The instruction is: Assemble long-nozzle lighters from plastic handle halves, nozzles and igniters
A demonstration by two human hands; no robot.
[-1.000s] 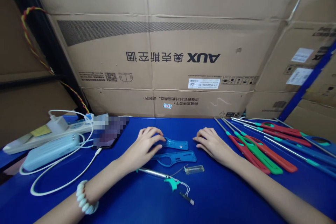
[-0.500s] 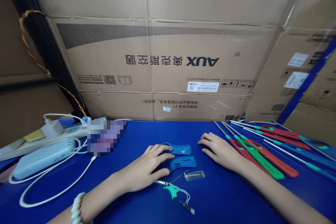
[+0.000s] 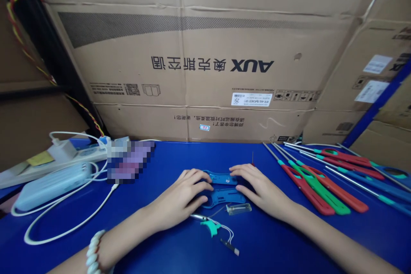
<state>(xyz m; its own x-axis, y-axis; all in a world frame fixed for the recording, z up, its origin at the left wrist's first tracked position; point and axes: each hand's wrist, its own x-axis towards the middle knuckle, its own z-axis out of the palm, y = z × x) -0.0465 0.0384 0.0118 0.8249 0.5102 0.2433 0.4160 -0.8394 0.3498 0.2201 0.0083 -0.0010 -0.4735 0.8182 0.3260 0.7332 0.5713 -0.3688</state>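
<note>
Blue plastic: two half-shells of a lighter handle, lying one beyond the other on table (image 3: 173,156), between hands: far half-shell (image 3: 221,178), near half-shell (image 3: 228,197). L hand (image 3: 183,195) over their L ends, fingers curled, slightly apart; can't tell if clamped. R hand (image 3: 258,186) at R ends: index on far half-shell, thumb at edge of near one, gap betw. the two; firm grip or light touch, can't tell. Clear tank (image 3: 239,209) just beside near half-shell; metal tube (image 3: 199,217) w/ teal trigger (image 3: 212,228) close by, nearer wearer. Long-neck lighters (image 3: 327,194) off to R.

Handling (est.): half-shells light, stiff, prob. a bit slick; thin loop at L end likely weakest. Best hold: long edges of solid R part, thumb opp. index.
</note>
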